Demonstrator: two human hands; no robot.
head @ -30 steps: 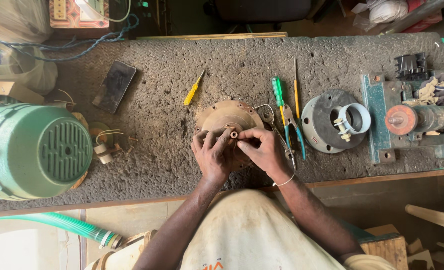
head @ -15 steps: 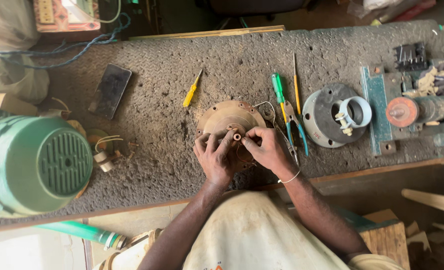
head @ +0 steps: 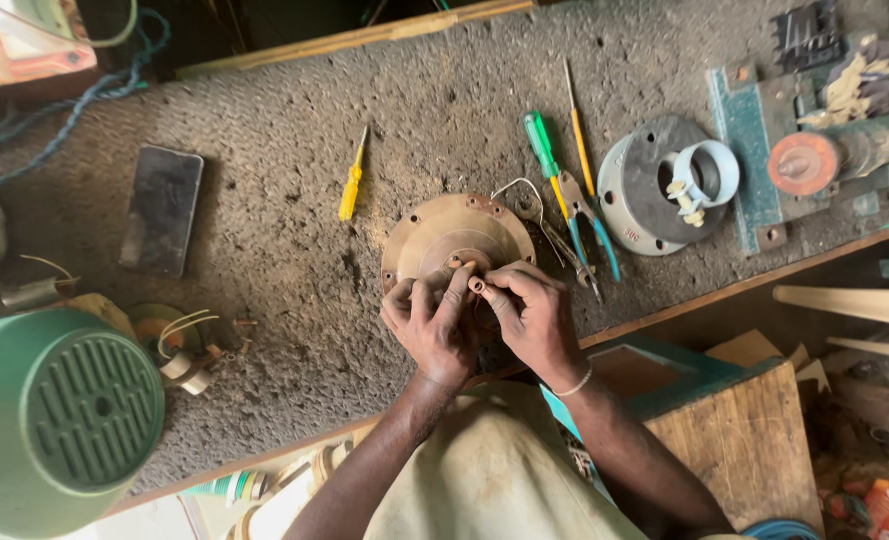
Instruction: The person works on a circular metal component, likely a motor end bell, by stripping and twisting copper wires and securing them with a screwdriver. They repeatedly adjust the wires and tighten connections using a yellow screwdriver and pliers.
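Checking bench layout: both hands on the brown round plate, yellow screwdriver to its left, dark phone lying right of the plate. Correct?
Not quite. In the head view the phone lies left of the brown round plate, beyond the yellow screwdriver. The left hand and right hand are both at the plate.

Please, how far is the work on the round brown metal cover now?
Done: the round brown cover lies apart from the green motor, tools spread beside it. In hand: the left hand and right hand press together on its near edge, around a small part I cannot identify. Left: the grey round cover waits loose on the bench.
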